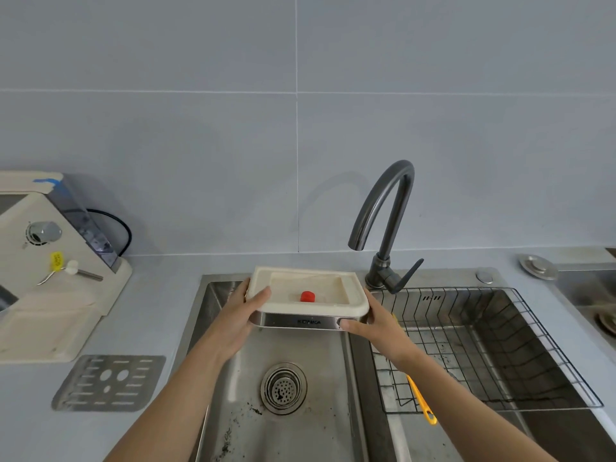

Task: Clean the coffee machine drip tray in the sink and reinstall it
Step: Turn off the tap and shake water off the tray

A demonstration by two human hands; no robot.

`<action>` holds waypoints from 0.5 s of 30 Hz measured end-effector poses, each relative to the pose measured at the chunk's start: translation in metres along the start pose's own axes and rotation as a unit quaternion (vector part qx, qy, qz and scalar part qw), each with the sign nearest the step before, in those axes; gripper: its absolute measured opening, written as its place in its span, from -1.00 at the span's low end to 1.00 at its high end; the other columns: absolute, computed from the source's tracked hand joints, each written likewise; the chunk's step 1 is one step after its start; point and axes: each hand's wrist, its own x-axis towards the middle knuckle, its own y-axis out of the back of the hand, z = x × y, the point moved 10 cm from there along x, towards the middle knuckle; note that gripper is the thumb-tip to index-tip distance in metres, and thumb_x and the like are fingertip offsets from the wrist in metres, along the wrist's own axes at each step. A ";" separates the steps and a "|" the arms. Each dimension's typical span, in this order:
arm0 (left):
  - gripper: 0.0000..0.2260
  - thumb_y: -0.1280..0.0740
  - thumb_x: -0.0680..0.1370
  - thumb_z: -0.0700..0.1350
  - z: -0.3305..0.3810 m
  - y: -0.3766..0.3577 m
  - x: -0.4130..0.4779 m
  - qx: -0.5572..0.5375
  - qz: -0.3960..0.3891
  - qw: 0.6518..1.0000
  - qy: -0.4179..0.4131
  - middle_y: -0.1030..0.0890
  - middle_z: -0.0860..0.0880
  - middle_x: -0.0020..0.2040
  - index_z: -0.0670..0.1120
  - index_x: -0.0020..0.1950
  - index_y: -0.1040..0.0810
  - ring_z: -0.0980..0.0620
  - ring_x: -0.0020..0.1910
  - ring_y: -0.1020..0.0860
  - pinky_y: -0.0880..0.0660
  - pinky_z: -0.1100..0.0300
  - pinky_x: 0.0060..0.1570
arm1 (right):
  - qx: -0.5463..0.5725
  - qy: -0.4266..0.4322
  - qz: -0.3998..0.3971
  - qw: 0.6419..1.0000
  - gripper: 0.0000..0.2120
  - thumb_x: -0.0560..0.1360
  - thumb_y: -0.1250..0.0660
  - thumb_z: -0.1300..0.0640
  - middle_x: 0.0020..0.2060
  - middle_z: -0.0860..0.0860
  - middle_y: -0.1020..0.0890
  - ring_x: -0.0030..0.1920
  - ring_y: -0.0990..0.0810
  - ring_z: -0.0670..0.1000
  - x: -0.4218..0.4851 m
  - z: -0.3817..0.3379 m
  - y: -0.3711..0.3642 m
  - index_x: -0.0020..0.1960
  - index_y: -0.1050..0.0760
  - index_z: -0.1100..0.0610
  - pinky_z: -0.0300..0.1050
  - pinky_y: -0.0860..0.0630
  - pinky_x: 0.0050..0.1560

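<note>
A cream drip tray (356, 300) with a steel front strip and a small red float inside hangs level above the left basin of the steel sink (333, 368). My left hand (241, 310) grips its left side, thumb over the rim. My right hand (375, 323) grips its right front corner, thumb on the steel strip. The cream coffee machine (50, 261) stands on the counter at the left, its base slot bare. The tray's perforated steel grate (110, 381) lies flat on the counter in front of the machine.
A dark curved faucet (388, 208) rises behind the sink, spout over the basin divider. A black wire rack (500, 345) fills the right basin, with a yellow-handled tool (421, 401) at its left edge. The round drain (283, 388) sits below the tray, with dark specks around it.
</note>
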 end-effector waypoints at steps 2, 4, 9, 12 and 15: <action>-0.24 -0.59 0.08 0.07 0.002 -0.005 -0.003 0.028 -0.037 0.999 -0.009 -0.53 -0.03 0.13 0.00 0.23 -0.42 -0.02 0.21 -0.45 -0.38 0.20 0.12 | 0.002 -0.019 0.001 1.000 -0.45 0.30 -0.47 0.03 0.17 -0.19 -0.53 0.14 -0.49 -0.34 -0.001 0.004 0.000 0.18 -0.32 -0.27 -0.47 -0.43 0.03; -0.12 -0.62 -0.09 0.10 0.001 -0.006 -0.005 0.064 -0.057 0.996 -0.013 -0.53 0.02 0.12 0.07 0.19 -0.42 0.06 0.15 -0.45 -0.34 0.24 0.11 | 0.002 -0.034 -0.002 0.999 -0.39 0.24 -0.46 -0.09 0.17 -0.18 -0.53 0.19 -0.48 -0.23 -0.002 0.009 0.000 0.23 -0.31 -0.24 -0.39 -0.41 0.07; -0.22 -0.50 0.05 -0.04 -0.004 -0.006 -0.009 0.118 -0.078 0.990 -0.016 -0.54 0.04 0.15 0.06 0.26 -0.38 0.12 0.14 -0.47 -0.35 0.34 0.02 | -0.005 -0.080 0.017 0.997 -0.61 0.49 -0.32 0.04 0.04 -0.17 -0.52 0.07 -0.45 -0.20 -0.005 0.018 0.004 0.29 -0.33 -0.05 -0.38 -0.35 0.00; -0.12 -0.50 0.09 -0.04 -0.010 -0.001 -0.008 0.118 -0.073 0.990 -0.009 -0.52 -0.01 0.26 0.01 0.39 -0.30 0.10 0.22 -0.46 -0.35 0.32 0.07 | -0.006 -0.121 0.036 0.992 -0.62 0.49 -0.29 -0.02 0.05 -0.07 -0.55 0.16 -0.46 -0.03 -0.006 0.032 0.008 0.28 -0.40 0.03 -0.13 -0.34 0.29; -0.24 -0.50 0.10 -0.01 -0.012 -0.002 -0.009 0.104 -0.059 0.993 -0.005 -0.55 0.07 0.17 0.08 0.29 -0.40 0.14 0.17 -0.46 -0.33 0.33 0.09 | -0.008 -0.149 0.039 0.988 -0.60 0.38 -0.33 -0.23 0.03 -0.01 -0.58 0.19 -0.47 0.04 -0.007 0.038 0.007 0.10 -0.49 -0.01 0.03 -0.28 0.40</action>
